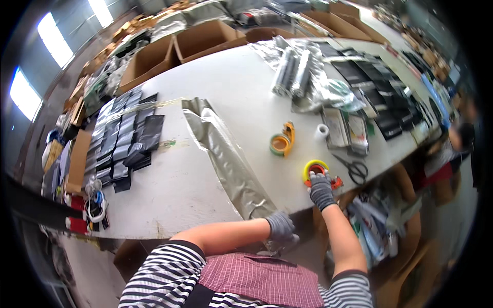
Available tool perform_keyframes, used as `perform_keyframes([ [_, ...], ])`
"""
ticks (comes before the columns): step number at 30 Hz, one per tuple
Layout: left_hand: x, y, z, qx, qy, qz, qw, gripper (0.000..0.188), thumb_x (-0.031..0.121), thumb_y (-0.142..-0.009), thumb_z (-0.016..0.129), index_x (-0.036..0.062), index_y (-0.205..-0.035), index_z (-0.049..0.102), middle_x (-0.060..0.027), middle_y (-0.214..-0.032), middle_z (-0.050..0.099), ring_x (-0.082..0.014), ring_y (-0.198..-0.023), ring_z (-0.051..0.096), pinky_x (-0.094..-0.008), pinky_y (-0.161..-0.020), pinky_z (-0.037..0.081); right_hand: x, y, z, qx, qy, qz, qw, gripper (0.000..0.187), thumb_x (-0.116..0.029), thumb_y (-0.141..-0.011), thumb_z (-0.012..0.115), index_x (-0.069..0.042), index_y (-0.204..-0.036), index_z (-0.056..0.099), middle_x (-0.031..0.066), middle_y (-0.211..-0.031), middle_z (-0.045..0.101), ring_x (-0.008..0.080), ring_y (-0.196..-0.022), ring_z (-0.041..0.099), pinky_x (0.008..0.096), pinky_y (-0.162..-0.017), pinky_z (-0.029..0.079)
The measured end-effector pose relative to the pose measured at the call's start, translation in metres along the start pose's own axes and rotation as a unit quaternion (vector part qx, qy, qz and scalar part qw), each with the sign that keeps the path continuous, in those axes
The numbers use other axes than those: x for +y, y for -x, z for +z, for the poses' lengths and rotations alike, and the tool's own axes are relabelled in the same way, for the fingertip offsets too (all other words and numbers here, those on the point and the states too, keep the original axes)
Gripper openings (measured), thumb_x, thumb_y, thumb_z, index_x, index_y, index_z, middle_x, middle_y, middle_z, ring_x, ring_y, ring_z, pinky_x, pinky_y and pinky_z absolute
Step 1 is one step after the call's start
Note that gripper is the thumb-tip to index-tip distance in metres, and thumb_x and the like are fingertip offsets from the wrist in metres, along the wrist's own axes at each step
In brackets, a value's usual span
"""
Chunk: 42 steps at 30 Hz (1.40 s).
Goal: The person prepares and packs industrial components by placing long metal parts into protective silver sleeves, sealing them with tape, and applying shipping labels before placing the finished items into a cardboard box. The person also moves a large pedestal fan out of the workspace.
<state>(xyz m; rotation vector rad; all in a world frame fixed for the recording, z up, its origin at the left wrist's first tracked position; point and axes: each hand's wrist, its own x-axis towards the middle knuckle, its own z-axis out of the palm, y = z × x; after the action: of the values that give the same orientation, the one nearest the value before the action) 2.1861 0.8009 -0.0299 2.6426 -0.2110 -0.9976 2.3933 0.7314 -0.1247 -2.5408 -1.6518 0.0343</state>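
Observation:
A long, crumpled silver-grey plastic sleeve lies across the table, running from the middle down to the near edge. My left hand, in a grey glove, is closed at the sleeve's near end, just over the table edge; its fingertips are partly hidden. Further right, my gloved right hand grips an orange-red tape dispenser carrying a roll of yellow tape, at the table's front edge. A second, orange-yellow tape dispenser rests just beyond it. Black-handled scissors lie to the right of my right hand.
Black and silver packets are spread at the left. Silver foil rolls, a small white roll, an open box and dark packets occupy the right side. Cardboard boxes line the far edge. A person is at far right.

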Motion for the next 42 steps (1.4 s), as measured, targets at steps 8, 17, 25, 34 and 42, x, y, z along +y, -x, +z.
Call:
perform_keyframes([
  [8,-0.337,0.104,-0.016,0.344,-0.133,-0.444,0.817,0.054,0.041,-0.088,0.043,0.0074,-0.128,0.058,-0.0169,-0.135,0.053,-0.0348,-0.129,0.045,-0.0459,-0.111,0.028,-0.106,0.147,-0.049,0.063,-0.462,0.196,0.862,0.047,-0.028,-0.089,0.062,0.003,-0.123,0.053,0.0194,-0.106,0.061,0.0343,-0.099,0.058,0.0371,-0.09,0.047],
  [17,-0.417,0.157,0.003,0.442,0.234,-0.504,0.704,0.051,0.05,-0.085,0.055,0.0054,-0.105,0.067,-0.0212,-0.113,0.064,-0.0387,-0.111,0.059,-0.046,-0.095,0.046,-0.168,0.196,-0.034,-0.101,-0.81,0.395,0.422,0.049,-0.046,-0.1,0.04,-0.006,-0.122,0.058,0.0086,-0.115,0.063,0.0196,-0.103,0.06,0.0352,-0.091,0.05],
  [25,-0.213,0.427,0.272,0.607,0.346,-0.482,0.528,0.034,0.019,-0.097,0.05,-0.0025,-0.121,0.059,-0.0131,-0.096,0.067,-0.024,-0.085,0.063,-0.0337,-0.077,0.052,-0.136,0.058,-0.056,-0.285,-0.628,0.241,0.683,0.054,-0.041,-0.101,0.04,0.005,-0.126,0.054,0.012,-0.118,0.063,0.0206,-0.108,0.059,0.0334,-0.095,0.047],
  [34,0.012,0.326,0.322,0.559,0.7,-0.413,0.164,0.029,0.027,-0.091,0.06,0.0033,-0.107,0.062,-0.0087,-0.096,0.061,-0.022,-0.083,0.063,-0.0322,-0.055,0.055,-0.236,-0.229,-0.001,-0.096,-0.838,0.061,0.534,0.033,-0.024,-0.094,0.057,-0.01,-0.123,0.057,0.0026,-0.101,0.064,0.0163,-0.094,0.06,0.0336,-0.081,0.05],
  [42,-0.006,0.301,0.305,0.366,0.686,-0.435,0.454,0.097,0.055,-0.078,0.073,0.0037,-0.148,0.03,-0.021,-0.141,0.046,-0.0287,-0.135,0.041,-0.0371,-0.109,0.036,-0.275,-0.004,-0.025,-0.411,-0.437,0.122,0.791,0.043,-0.044,-0.086,0.069,-0.004,-0.102,0.066,0.0059,-0.09,0.067,0.0138,-0.068,0.061,0.0268,-0.061,0.051],
])
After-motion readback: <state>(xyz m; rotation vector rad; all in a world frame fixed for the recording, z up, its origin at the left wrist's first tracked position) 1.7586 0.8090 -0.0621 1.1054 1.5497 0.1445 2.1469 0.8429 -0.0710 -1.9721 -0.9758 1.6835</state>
